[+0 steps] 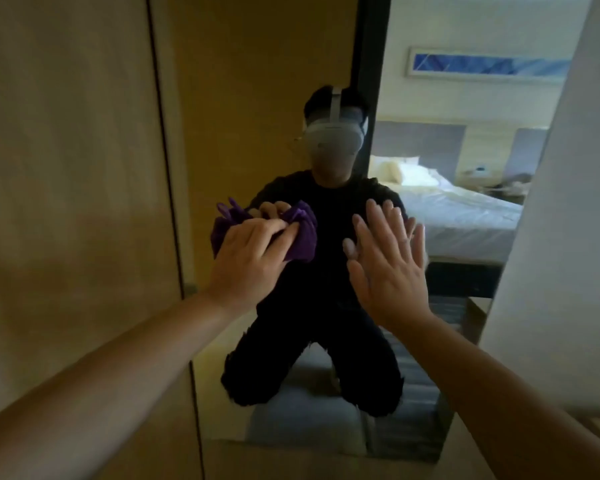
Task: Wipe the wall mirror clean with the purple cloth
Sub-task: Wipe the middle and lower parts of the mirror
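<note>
Left hand (pixel 246 258) clutches bunched purple cloth (pixel 300 233) against tall wall mirror (pixel 326 427) mid-pane; right hand (pixel 385 268) spread flat beside, bare glass toward the lower edge

cloth (pixel 302 233): solid purple. wall panel (pixel 66 168): tan wood grain. mirror (pixel 326 427) reflection: black clothing (pixel 326 271), grey-white headset (pixel 333 140), white bed (pixel 465 216), grey headboard (pixel 420 138), blue-and-white streaked picture (pixel 489 65), grey striped carpet (pixel 413 372).

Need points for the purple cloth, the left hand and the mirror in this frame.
purple cloth (pixel 300 233): head view, on the bunched fabric right of the knuckles.
left hand (pixel 248 256): head view, on the back of the hand.
mirror (pixel 326 417): head view, on bare glass near the bottom edge.
</note>
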